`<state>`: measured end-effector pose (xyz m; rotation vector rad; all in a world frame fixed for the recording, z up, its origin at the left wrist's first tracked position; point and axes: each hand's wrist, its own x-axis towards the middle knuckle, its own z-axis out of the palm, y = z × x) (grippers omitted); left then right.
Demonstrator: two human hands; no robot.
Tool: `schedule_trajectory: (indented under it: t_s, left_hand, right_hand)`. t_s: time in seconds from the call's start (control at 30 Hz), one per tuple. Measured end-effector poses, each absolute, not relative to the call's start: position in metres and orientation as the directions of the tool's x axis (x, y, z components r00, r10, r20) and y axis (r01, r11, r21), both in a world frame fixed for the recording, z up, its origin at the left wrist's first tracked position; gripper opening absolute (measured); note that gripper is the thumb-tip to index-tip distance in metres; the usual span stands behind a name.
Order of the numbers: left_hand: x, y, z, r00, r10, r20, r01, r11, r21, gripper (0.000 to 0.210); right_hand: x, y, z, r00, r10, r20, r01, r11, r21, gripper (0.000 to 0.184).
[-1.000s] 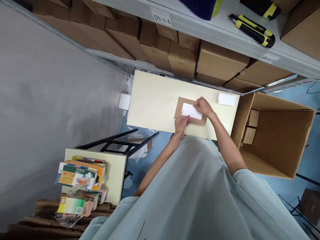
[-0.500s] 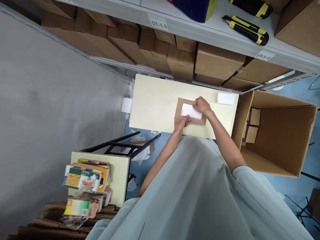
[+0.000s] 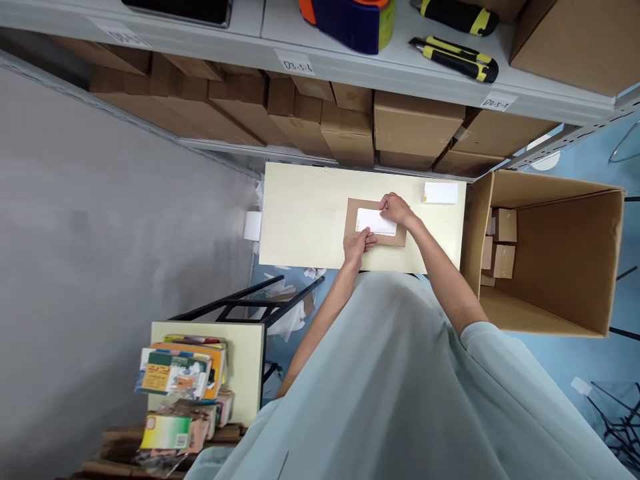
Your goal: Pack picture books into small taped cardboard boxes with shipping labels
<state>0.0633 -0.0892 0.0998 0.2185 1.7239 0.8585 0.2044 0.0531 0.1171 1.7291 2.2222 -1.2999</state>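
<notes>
A flat brown cardboard package (image 3: 354,208) lies on the pale yellow table (image 3: 305,213). A white label (image 3: 373,220) sits on top of it. My left hand (image 3: 357,244) rests on the label's near left corner, fingers pressed on it. At the label's right end, my right hand (image 3: 396,208) has its fingertips down on the label. Both hands press the label flat against the package.
A second white label (image 3: 441,192) lies at the table's far right. A big open cardboard box (image 3: 555,253) with small boxes inside stands to the right. Shelves behind carry brown boxes (image 3: 350,127), utility knives (image 3: 457,59) and a tape dispenser (image 3: 350,20). Stacked books (image 3: 175,380) sit lower left.
My hands stay on the label with only small shifts. The head camera has tilted, so more of the upper shelf shows and the table sits lower in view.
</notes>
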Motion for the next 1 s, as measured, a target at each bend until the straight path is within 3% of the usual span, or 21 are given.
schedule_trajectory:
  t_s: [0.2,0.33,0.43,0.63,0.87,1.0]
  left_hand:
    - [0.064,-0.089,0.102,-0.343,0.553,-0.76,-0.239,0.731,0.639,0.036]
    - [0.064,-0.089,0.11,-0.327,0.561,-0.76,-0.198,0.746,0.636,0.033]
    - [0.064,-0.088,0.117,-0.302,0.576,-0.76,-0.174,0.75,0.638,0.029]
    - [0.061,-0.085,0.119,-0.272,0.584,-0.765,-0.124,0.767,0.629,0.031]
    - [0.051,-0.084,0.129,-0.236,0.686,-0.688,0.278,0.726,0.629,0.031]
    - [0.038,-0.088,0.141,-0.209,0.856,-0.472,0.496,0.509,0.704,0.019]
  right_hand:
    - [0.216,0.055,0.112,-0.435,0.756,-0.489,0.774,0.038,-0.631,0.034]
    - [0.216,0.054,0.115,-0.435,0.747,-0.503,0.77,0.018,-0.638,0.031]
    - [0.211,0.049,0.119,-0.435,0.746,-0.504,0.794,0.053,-0.606,0.026]
    - [0.202,0.037,0.119,-0.458,0.74,-0.492,0.835,0.168,-0.524,0.044]
    - [0.21,0.015,0.136,-0.468,0.752,-0.464,0.854,0.249,-0.458,0.042]
    - [0.219,-0.022,0.147,-0.409,0.839,-0.358,0.863,0.229,-0.45,0.029]
